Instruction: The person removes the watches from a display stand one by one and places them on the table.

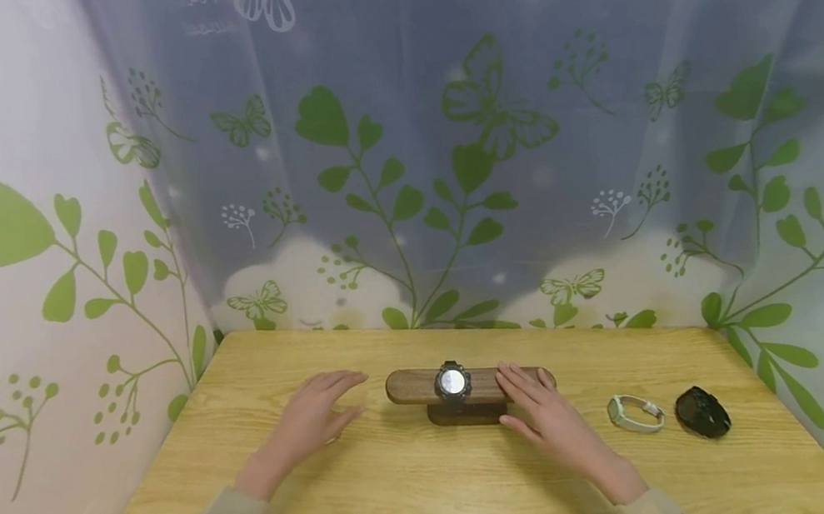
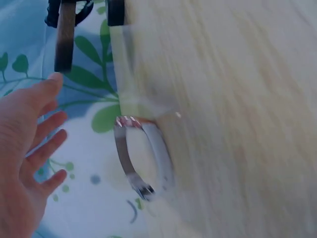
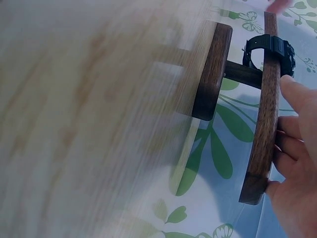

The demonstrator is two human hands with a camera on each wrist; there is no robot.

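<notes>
A black round-faced watch (image 1: 453,382) is strapped round the dark wooden bar of a T-shaped watch stand (image 1: 414,386). My right hand (image 1: 549,414) rests on the bar's right part, fingers extended over it and thumb in front. Left of the stand, my left hand (image 1: 308,419) hovers with spread fingers, apart from the bar and holding nothing. In the left wrist view a pale-strapped watch (image 2: 159,156) stands on its side on the table near that hand. The left hand mostly hides it in the head view.
Right of the stand, a pale green-strapped watch (image 1: 636,415) and a black watch (image 1: 702,412) lie on the wooden table (image 1: 421,490). A patterned curtain (image 1: 402,166) hangs behind the table and along its sides.
</notes>
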